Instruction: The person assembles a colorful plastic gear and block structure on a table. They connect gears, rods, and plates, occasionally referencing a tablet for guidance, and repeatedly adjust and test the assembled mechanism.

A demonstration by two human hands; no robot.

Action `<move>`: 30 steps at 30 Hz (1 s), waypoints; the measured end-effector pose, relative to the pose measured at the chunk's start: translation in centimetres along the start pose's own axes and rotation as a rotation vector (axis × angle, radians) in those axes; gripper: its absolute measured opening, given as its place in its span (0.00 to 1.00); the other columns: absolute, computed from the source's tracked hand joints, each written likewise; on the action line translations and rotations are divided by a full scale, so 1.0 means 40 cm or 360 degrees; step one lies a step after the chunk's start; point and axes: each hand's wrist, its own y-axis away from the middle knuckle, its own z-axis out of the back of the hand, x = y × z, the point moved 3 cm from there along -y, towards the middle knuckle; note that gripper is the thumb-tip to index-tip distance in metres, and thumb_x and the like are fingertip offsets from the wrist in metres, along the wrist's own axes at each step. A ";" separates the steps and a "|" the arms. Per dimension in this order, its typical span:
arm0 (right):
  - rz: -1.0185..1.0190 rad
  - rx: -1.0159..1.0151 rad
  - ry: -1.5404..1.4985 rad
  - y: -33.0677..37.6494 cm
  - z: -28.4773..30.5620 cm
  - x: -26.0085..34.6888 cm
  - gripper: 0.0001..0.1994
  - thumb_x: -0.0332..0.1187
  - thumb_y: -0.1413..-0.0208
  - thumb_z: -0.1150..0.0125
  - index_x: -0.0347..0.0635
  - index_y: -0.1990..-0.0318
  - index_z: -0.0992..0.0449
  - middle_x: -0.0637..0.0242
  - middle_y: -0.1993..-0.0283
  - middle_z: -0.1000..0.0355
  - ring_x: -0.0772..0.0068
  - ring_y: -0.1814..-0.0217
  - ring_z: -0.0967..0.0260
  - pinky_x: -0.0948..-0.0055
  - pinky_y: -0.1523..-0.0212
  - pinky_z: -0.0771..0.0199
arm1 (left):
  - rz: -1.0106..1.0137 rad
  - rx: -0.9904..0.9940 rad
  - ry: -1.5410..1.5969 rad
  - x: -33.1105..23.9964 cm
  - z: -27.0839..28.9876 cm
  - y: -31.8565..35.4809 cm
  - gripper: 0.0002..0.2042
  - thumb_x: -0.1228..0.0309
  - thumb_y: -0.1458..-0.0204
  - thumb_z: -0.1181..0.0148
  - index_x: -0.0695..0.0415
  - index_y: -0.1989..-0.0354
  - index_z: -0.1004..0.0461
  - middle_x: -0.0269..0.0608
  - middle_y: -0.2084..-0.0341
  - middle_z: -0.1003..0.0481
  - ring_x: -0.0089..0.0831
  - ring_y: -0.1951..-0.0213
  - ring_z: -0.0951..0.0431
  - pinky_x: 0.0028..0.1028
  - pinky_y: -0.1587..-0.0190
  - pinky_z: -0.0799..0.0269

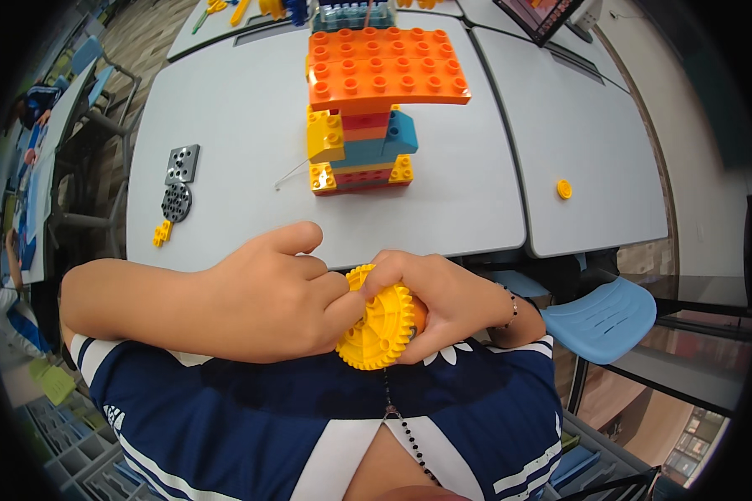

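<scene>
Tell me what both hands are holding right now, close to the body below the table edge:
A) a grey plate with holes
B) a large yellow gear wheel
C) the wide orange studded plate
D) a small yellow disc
B: the left hand and the right hand both grip the large yellow gear wheel, while the grey plates, the orange plate and the small yellow disc all sit untouched on the table.
</scene>
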 end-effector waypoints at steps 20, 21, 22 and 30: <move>0.0238 -0.1144 -0.0219 0.216 0.087 -0.088 0.35 0.28 0.72 0.18 0.46 0.52 0.33 0.59 0.51 0.33 0.68 0.50 0.31 0.73 0.49 0.29 | 0.0691 -0.0407 0.1347 0.076 -0.035 -0.083 0.06 0.71 0.41 0.48 0.60 0.61 0.30 0.44 0.73 0.31 0.39 0.70 0.29 0.32 0.65 0.33; 0.0252 -0.1229 -0.0218 0.239 0.087 -0.091 0.35 0.28 0.72 0.18 0.45 0.52 0.33 0.59 0.51 0.33 0.68 0.50 0.30 0.72 0.49 0.29 | 0.0686 -0.0427 0.1366 0.083 -0.056 -0.116 0.06 0.71 0.41 0.49 0.60 0.61 0.30 0.44 0.73 0.31 0.39 0.70 0.29 0.32 0.65 0.33; 0.0297 -0.1290 -0.0194 0.265 0.090 -0.092 0.37 0.30 0.71 0.17 0.44 0.51 0.35 0.57 0.51 0.34 0.67 0.49 0.30 0.71 0.49 0.28 | 0.0686 -0.0454 0.1421 0.085 -0.077 -0.151 0.07 0.70 0.40 0.49 0.61 0.60 0.30 0.45 0.72 0.30 0.38 0.69 0.29 0.32 0.65 0.33; 0.0598 -0.2207 -0.0001 0.508 0.115 -0.111 0.38 0.36 0.64 0.19 0.44 0.48 0.41 0.56 0.52 0.33 0.62 0.49 0.28 0.68 0.49 0.24 | 0.0626 -0.0631 0.1118 0.128 -0.217 -0.475 0.10 0.70 0.43 0.48 0.64 0.59 0.32 0.52 0.70 0.27 0.46 0.67 0.25 0.38 0.63 0.31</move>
